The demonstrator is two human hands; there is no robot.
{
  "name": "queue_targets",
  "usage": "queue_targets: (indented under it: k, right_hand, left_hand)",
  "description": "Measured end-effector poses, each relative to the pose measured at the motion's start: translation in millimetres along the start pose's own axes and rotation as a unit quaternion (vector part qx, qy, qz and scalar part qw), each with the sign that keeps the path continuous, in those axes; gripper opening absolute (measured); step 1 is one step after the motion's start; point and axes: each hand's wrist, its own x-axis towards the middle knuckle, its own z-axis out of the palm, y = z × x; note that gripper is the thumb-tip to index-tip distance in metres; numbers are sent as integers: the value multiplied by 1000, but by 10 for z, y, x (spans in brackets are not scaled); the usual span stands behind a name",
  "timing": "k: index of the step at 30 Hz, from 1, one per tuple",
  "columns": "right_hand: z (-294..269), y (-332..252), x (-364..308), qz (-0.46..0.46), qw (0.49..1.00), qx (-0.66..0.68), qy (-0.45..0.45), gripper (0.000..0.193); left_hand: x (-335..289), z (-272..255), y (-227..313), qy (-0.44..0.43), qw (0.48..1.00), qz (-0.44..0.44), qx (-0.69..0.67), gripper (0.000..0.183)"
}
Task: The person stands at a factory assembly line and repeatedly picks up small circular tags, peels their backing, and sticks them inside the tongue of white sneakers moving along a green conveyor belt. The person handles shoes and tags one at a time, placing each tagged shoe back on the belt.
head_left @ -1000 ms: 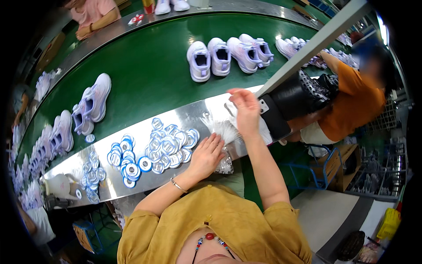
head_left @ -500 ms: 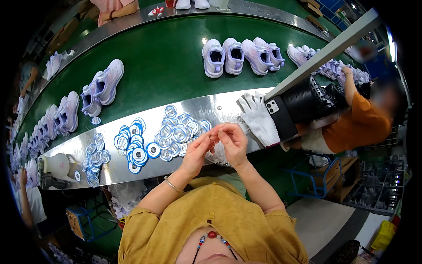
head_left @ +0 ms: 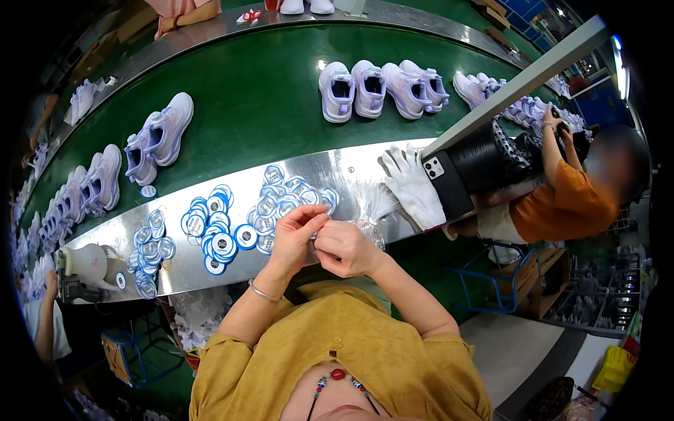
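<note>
In front of my chest my left hand point(head_left: 295, 237) and my right hand point(head_left: 347, 248) meet, fingers pinched together. Whatever lies between the fingertips is too small or hidden to make out. Just beyond them a pile of round blue-and-white tags point(head_left: 272, 203) covers part of the metal ledge point(head_left: 337, 163). More such tags form a second pile point(head_left: 210, 223) and a third point(head_left: 150, 245) farther left. Right of my hands lies a bundle of thin clear plastic strands point(head_left: 372, 202), touched by neither hand.
A white glove point(head_left: 413, 188), a dark phone point(head_left: 449, 184) and a grey post point(head_left: 519, 83) stand to the right. Pale lilac shoes point(head_left: 369, 90) sit on the green conveyor belt point(head_left: 246, 105). A white container point(head_left: 87, 265) is at the left. A co-worker in orange point(head_left: 565, 203) works at the right.
Both hands have shifted left and slightly nearer, and the right fingers have curled in, uncovering the clear strands. At the right the co-worker's arms have risen, a dark thing at the hands.
</note>
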Motion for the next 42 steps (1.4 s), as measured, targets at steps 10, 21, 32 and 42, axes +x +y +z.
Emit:
queue_targets:
  k: [10,21,32,42]
  right_hand:
    - [-116,-104,-72,260,922,258,124,17]
    - [245,-47,248,134,980,-140,42,30]
    - [138,40,52,115,986,-76,-93,11]
    - [373,-42,45,262,962,69,-38,11]
  left_hand:
    - [28,-129,-43,91,991,96,-17,14]
    - [-108,-172,15,80,992,69,75,13]
    - [-456,-424,214,44,988,-37,141,16]
    - [-395,-535,125,71,980,-16,184,14]
